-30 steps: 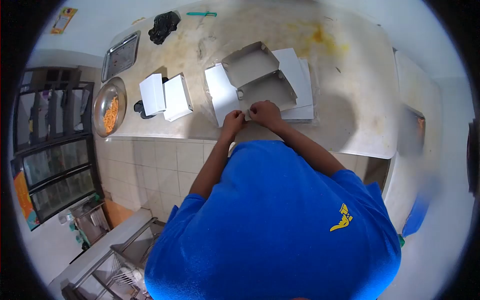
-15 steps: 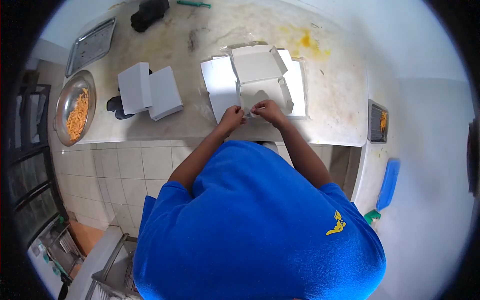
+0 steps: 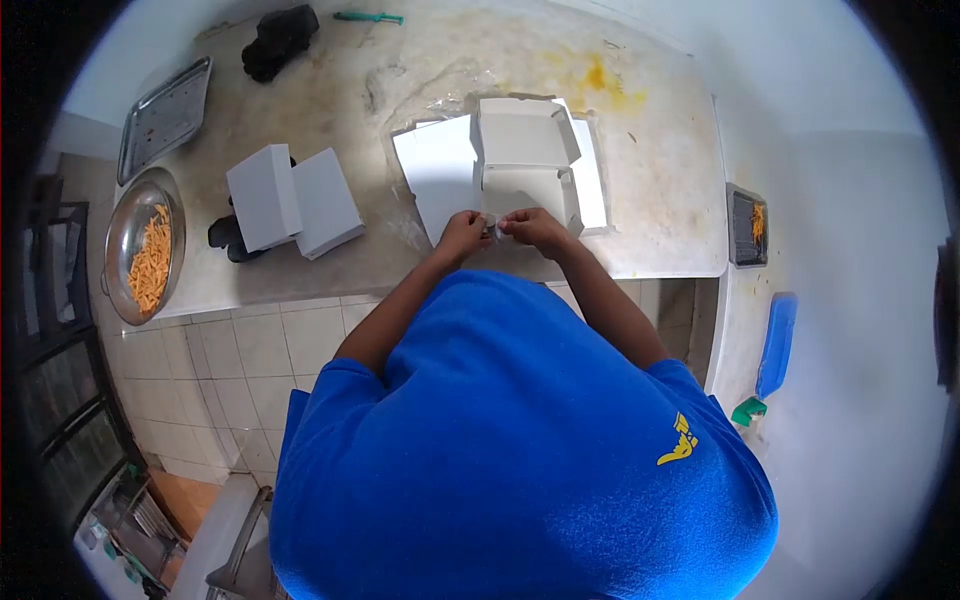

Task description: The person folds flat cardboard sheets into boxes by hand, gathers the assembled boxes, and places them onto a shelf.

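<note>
An open cardboard box [image 3: 528, 192] lies in front of me, its lid tipped back on the far side and its inside bare. My left hand [image 3: 464, 236] is closed at the box's near left corner, fingers pinching the cardboard there. Just to its right, my right hand [image 3: 538, 231] pinches the near edge with thumb and finger. The exact fold between the fingertips is too small to make out. Under the box are flat white cardboard sheets [image 3: 436, 170] on clear plastic wrap.
Left of the sheets, two closed white boxes [image 3: 330, 205] lean together. Farther left are a metal bowl of orange strips [image 3: 150, 262] and a metal tray [image 3: 165, 120]. A black bundle [image 3: 279, 42] and a green tool [image 3: 368, 17] lie at the back; a dark tray [image 3: 747, 228] sits right.
The right side wall of the box stands more upright. Both hands stay at the near left corner, drawn slightly closer together. The view has shifted a little.
</note>
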{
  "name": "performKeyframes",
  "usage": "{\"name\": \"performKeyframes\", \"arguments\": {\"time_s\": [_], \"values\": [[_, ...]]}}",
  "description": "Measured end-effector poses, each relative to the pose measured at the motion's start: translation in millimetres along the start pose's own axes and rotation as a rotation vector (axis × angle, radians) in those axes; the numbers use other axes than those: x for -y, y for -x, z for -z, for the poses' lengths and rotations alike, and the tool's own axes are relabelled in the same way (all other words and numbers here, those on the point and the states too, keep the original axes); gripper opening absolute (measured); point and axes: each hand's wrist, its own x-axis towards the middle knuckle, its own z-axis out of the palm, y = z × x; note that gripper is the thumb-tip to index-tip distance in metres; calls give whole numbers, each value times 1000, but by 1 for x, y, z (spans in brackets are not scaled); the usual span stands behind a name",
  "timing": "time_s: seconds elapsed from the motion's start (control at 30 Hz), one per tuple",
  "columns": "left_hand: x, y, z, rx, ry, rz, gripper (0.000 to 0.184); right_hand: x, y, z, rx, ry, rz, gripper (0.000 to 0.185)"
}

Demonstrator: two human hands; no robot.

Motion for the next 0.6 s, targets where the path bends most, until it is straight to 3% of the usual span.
{"name": "performKeyframes", "arguments": {"time_s": [0.2, 0.43, 0.6], "values": [[-7, 1, 3, 4, -152, -89, 29, -2, -5, 7, 59, -130, -21, 24], [3, -4, 10, 47, -294, -177, 30, -8, -9, 4, -19, -113, -13, 25], [17, -7, 8, -67, -208, -162, 28, -10, -12, -5, -45, -44, 6, 24]]}}
